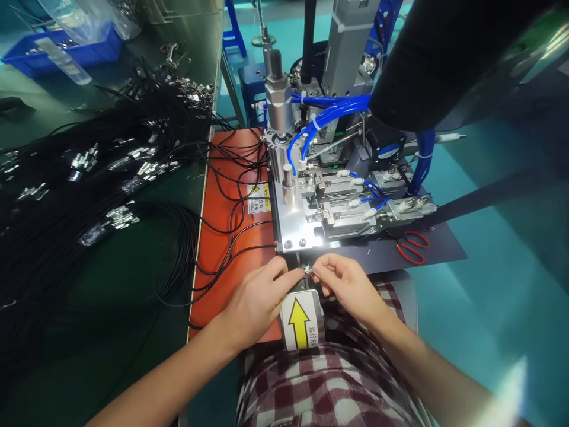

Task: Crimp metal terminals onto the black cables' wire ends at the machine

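Note:
A small silvery connector (307,270) lies between my fingertips, just in front of the machine's metal plate (294,228). My left hand (262,293) is closed, with its thumb and forefinger tips pressed at the connector's left side. From the right, my right hand (347,284) pinches at the same small piece, where a speck of red shows by the fingertips. The fingers partly cover the connector, so its details are hard to make out. Just below the hands is a white label with a yellow arrow (299,320).
Black cables (233,237) run across an orange board (217,207) on the left. Bundled cables with metal ends (122,216) cover the dark table beyond. Blue air hoses (338,110) arch over the machine. Red-handled scissors (413,246) lie at right. A blue bin (98,50) stands far left.

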The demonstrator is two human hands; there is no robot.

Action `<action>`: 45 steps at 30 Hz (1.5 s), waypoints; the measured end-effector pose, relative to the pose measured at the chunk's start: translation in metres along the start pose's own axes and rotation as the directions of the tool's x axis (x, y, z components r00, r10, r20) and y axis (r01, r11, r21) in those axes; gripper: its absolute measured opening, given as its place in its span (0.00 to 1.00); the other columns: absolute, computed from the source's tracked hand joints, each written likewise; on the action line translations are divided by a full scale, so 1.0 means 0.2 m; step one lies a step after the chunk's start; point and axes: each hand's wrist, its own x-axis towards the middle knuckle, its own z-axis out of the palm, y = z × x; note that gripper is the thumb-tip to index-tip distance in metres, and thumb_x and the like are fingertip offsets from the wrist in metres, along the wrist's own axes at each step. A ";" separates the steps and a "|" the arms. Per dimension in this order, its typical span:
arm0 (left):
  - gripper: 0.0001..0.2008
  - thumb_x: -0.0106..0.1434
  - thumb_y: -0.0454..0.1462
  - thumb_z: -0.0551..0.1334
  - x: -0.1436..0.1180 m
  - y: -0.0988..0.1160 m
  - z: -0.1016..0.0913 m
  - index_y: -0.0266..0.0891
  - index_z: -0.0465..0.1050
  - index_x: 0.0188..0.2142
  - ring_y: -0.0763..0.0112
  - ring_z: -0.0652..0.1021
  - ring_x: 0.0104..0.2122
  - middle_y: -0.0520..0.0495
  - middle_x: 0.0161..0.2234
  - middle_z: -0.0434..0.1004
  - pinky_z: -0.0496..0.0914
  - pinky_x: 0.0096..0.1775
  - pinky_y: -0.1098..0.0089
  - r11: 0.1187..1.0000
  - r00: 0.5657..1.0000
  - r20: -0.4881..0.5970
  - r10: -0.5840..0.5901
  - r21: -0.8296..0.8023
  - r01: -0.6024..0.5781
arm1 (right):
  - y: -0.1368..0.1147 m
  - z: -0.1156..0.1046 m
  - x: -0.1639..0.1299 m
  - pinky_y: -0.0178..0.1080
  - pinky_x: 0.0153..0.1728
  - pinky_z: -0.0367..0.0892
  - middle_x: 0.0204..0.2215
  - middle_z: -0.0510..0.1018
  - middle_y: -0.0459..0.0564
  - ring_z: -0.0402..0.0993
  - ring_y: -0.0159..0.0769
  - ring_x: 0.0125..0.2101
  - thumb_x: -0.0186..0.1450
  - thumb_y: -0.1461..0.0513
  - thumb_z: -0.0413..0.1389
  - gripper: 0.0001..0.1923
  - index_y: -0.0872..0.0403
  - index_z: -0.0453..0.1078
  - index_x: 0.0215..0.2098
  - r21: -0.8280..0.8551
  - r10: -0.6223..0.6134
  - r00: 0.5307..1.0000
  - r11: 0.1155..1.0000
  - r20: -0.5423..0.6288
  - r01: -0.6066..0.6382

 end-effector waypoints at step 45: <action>0.14 0.66 0.30 0.49 -0.01 -0.01 0.03 0.31 0.71 0.45 0.66 0.72 0.26 0.45 0.30 0.69 0.71 0.27 0.68 0.984 0.996 0.027 0.081 0.157 -0.085 | 0.07 0.03 0.00 0.32 0.21 0.60 0.23 0.68 0.42 0.62 0.27 0.20 0.63 0.56 0.55 0.10 0.54 0.64 0.29 0.038 -0.009 0.995 0.999 -0.101 0.013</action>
